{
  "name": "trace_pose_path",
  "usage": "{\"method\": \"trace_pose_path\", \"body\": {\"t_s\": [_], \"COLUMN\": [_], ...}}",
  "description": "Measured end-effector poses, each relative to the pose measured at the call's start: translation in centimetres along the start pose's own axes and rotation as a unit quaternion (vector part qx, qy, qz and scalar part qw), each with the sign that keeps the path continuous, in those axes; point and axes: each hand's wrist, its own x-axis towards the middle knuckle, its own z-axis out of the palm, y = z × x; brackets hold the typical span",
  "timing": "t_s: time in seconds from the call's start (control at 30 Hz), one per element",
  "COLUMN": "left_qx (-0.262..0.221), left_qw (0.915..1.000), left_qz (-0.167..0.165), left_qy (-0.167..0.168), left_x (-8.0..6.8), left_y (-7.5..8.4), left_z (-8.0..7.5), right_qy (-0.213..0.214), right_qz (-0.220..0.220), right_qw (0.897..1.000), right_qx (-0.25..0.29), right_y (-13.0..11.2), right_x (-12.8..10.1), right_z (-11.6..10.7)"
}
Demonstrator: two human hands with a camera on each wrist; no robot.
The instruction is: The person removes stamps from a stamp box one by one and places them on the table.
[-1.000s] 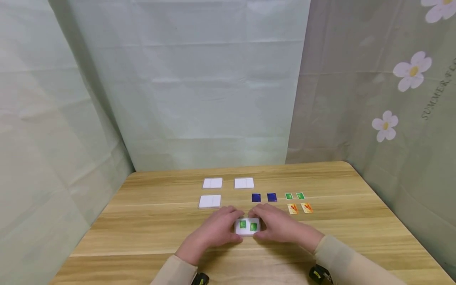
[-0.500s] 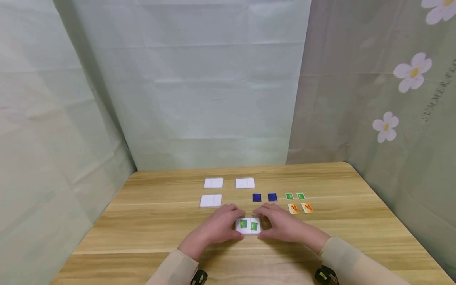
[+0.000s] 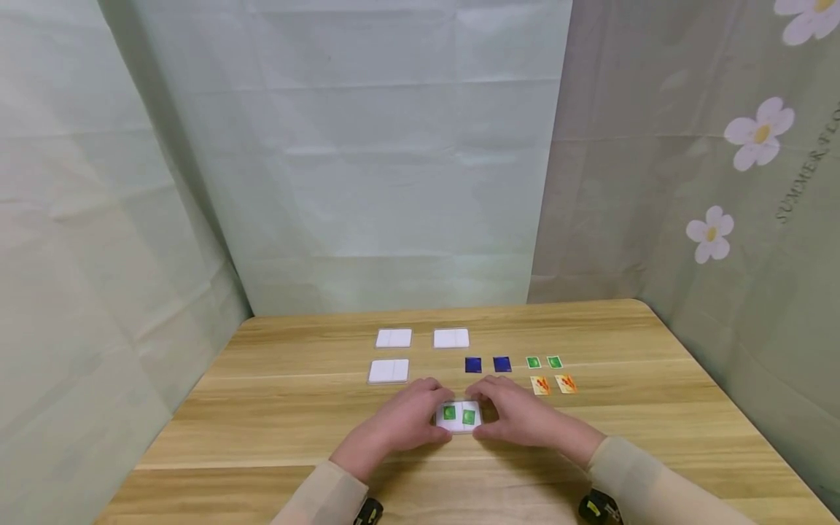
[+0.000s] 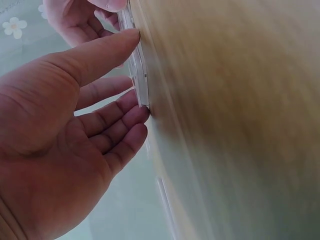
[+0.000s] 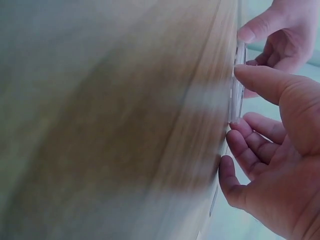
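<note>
A small white tile point(image 3: 458, 416) with two green cards on its face lies flat on the wooden table point(image 3: 262, 430), near the front middle. My left hand point(image 3: 425, 413) pinches its left edge between thumb and fingers. My right hand point(image 3: 489, 413) pinches its right edge the same way. The left wrist view has the left hand point(image 4: 131, 75) at the thin tile point(image 4: 140, 82) edge, thumb on one side and fingers on the other. From the right wrist, the right hand point(image 5: 236, 100) grips the tile point(image 5: 239, 57) likewise, and the left hand point(image 5: 280, 35) is beyond it.
Behind the hands lie three blank white tiles point(image 3: 394, 337) point(image 3: 450, 337) point(image 3: 388, 370). To their right are two blue cards point(image 3: 472, 364), two small green cards point(image 3: 533, 362) and two orange-marked cards point(image 3: 540, 384). Cloth walls close in the table's back and sides.
Both hands keep their hold on the tile with the green cards, which stays in nearly the same spot. The other tiles and cards have not moved.
</note>
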Motion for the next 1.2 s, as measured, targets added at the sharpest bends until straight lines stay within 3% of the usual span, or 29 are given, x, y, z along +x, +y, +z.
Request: {"method": "trace_pose_path", "body": {"t_s": [0.43, 0.6, 0.77, 0.93, 1.2], "left_qx": [-0.034, -0.044, -0.024, -0.012, 0.007], "left_qw": [0.9993, 0.9990, 0.9990, 0.9990, 0.9984], "left_qz": [-0.009, 0.002, 0.021, -0.001, -0.041], "left_qy": [-0.010, 0.004, 0.032, 0.043, 0.037], "left_x": [-0.1, -0.3, -0.4, -0.1, 1.7], "left_y": [-0.1, -0.6, -1.6, -2.5, -3.8], "left_z": [-0.2, -1.0, -1.9, -2.5, -2.7], "right_qy": [-0.013, -0.014, -0.009, -0.011, -0.012], "right_qz": [0.000, 0.006, 0.003, 0.003, -0.006], "right_qw": [0.999, 0.998, 0.998, 0.999, 1.000], "right_qx": [0.036, 0.056, 0.058, 0.050, 0.026], "right_y": [0.3, 0.5, 0.6, 0.6, 0.5], "right_x": [-0.2, -0.1, 0.0, 0.1, 0.0], "right_z": [-0.3, -0.4, -0.5, -0.6, -0.4]}}
